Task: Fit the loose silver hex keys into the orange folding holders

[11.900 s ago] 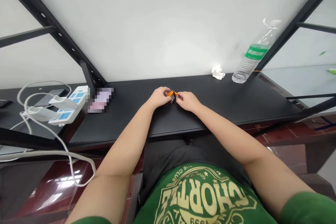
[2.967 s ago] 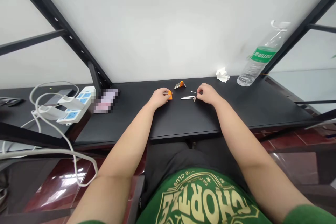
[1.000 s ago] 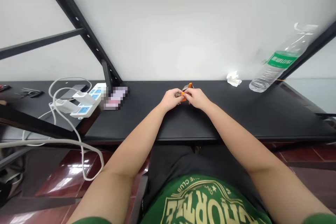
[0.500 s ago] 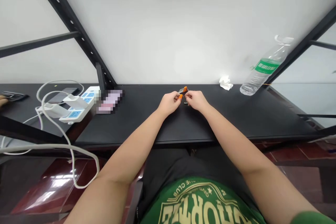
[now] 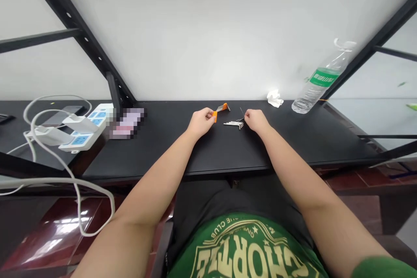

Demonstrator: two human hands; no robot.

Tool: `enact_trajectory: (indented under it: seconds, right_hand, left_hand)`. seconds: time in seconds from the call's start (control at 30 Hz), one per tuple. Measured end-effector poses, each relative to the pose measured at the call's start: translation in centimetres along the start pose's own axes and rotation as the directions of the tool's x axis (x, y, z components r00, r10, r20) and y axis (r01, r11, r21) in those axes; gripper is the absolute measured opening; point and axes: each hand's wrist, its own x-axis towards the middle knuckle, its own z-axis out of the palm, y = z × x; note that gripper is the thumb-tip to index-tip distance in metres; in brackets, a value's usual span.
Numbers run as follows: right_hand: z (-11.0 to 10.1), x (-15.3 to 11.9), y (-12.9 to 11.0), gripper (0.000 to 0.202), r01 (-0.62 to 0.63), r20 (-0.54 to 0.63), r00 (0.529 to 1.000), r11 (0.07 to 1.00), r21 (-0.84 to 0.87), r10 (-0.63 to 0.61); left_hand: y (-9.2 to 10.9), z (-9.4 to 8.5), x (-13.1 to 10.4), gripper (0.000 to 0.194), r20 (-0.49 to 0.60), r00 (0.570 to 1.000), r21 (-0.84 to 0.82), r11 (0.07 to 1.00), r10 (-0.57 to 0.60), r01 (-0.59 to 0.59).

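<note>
My left hand [image 5: 201, 122] is closed on an orange holder [image 5: 214, 116], above the black table. Thin metal hex keys run from it to a second orange piece [image 5: 225, 107] at the upper right. To the right, my right hand [image 5: 256, 120] pinches a thin dark hex key [image 5: 241, 112], which points up and to the left. Between the hands, several silver L-shaped hex keys [image 5: 234, 124] lie side by side on the table, their bent ends to the right.
Further right are a crumpled white tissue [image 5: 275, 98] and a tilted clear bottle [image 5: 321, 79] against the frame. On the left lie a blurred pinkish item [image 5: 127, 123], a white power strip [image 5: 89, 127] and looping white cables [image 5: 78, 180]. The black table [image 5: 224, 152] meets a white wall.
My hands have moved apart. The right one has drawn away to the right with a thin key, and the loose keys between them are now in plain view. The camera view has shifted slightly.
</note>
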Motion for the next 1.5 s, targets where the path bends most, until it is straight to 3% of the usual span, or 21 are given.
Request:
enact_trajectory:
  seconds: [0.37, 0.6, 0.7, 0.9, 1.13, 1.23, 1.37, 1.5]
  right_hand:
    - [0.1, -1.8, 0.4, 0.025, 0.012, -0.016, 1.000, 1.000, -0.009, -0.012]
    - [0.1, -1.4, 1.2, 0.029, 0.049, -0.179, 0.983, 0.996, 0.080, -0.034]
    - [0.4, -0.7, 1.7, 0.028, 0.013, -0.222, 0.975, 0.989, 0.146, 0.020]
    - [1.2, 1.4, 1.7, 0.024, -0.220, -0.150, 0.950, 0.929, 0.297, 0.274]
    - [1.3, 0.8, 1.3, 0.024, -0.144, -0.131, 0.979, 0.985, 0.099, 0.156]
    - [0.9, 0.0, 1.3, 0.021, -0.157, -0.103, 0.981, 0.986, 0.059, 0.162]
    - [0.5, -0.5, 1.5, 0.020, -0.189, -0.091, 0.975, 0.973, 0.129, 0.201]
    - [0.4, -0.5, 2.0, 0.019, -0.242, -0.091, 0.955, 0.917, 0.317, 0.284]
  left_hand:
    - [0.0, -0.2, -0.1, 0.012, 0.028, 1.000, 0.020, 1.000, -0.003, 0.002]
    - [0.0, -0.3, -0.1, 0.012, 0.045, 0.999, 0.047, 0.999, -0.016, 0.014]
    - [-0.1, -0.3, -0.1, 0.012, 0.057, 0.998, 0.056, 0.998, -0.005, 0.002]
    - [-0.2, -0.2, 0.0, 0.012, 0.084, 0.996, 0.064, 0.998, -0.010, 0.004]
    - [-0.1, -0.1, -0.1, 0.012, 0.096, 0.995, 0.086, 0.996, -0.016, 0.008]
    - [0.0, -0.2, -0.1, 0.011, 0.102, 0.995, 0.088, 0.996, -0.017, 0.008]
    - [0.1, -0.3, -0.2, 0.012, 0.101, 0.995, 0.095, 0.995, -0.014, 0.004]
    - [-0.1, -0.3, -0.2, 0.011, 0.110, 0.994, 0.083, 0.996, -0.021, 0.012]
